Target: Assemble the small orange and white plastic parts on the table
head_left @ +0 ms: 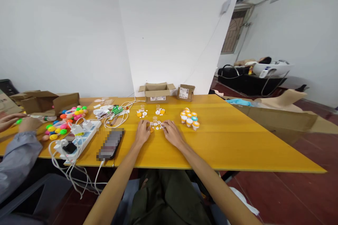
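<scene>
My left hand [143,132] rests on the yellow table, fingers bent and slightly apart, beside an orange cap [151,130]. On the other side, my right hand [172,132] has its fingertips on a white round plastic piece [162,125]. Between both hands lie small white plastic pieces [157,128], and a clear cup [155,119] stands just behind them. Farther back are two more small groups of parts, one with an orange cap [139,115] and one with a yellow-orange cap [162,111]. To the right of my right hand stands a cluster of capped cups [189,121].
An open cardboard box [156,95] and a smaller box [186,92] stand against the wall. Left of me are a phone [111,144], a power strip [83,140] with tangled cables, and colourful balls [56,128]. A co-worker's hands [30,123] work at far left.
</scene>
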`<action>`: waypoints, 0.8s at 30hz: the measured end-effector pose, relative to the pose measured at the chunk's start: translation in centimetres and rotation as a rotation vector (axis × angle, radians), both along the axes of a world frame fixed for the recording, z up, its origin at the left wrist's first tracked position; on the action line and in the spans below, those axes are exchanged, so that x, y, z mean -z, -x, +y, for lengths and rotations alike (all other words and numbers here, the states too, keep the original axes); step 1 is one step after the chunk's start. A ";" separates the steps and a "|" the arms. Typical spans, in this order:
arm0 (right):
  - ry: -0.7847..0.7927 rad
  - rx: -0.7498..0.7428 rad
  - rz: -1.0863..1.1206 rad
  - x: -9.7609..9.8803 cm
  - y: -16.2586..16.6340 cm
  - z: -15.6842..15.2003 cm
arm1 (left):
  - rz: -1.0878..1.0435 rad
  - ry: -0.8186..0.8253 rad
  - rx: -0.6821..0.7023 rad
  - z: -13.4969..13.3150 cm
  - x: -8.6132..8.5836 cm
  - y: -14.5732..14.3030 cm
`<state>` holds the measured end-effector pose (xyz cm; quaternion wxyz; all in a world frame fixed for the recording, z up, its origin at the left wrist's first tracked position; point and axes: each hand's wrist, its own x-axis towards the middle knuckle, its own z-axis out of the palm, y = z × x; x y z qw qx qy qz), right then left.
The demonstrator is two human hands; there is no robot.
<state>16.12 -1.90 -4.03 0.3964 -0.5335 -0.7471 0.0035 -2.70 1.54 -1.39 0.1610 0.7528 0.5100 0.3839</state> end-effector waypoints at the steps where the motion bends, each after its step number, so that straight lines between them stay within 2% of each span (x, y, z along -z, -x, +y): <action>1: -0.001 -0.007 0.001 0.0 0.0 0.0 | 0.002 0.004 0.007 0.0 0.0 0.0; 11: -0.013 -0.044 0.079 -0.3 0.1 0.0 | -0.064 0.021 0.082 0.2 0.2 -0.2; 24: 0.041 -0.028 0.176 0.4 0.0 0.5 | -0.256 0.056 0.026 0.5 0.2 -0.2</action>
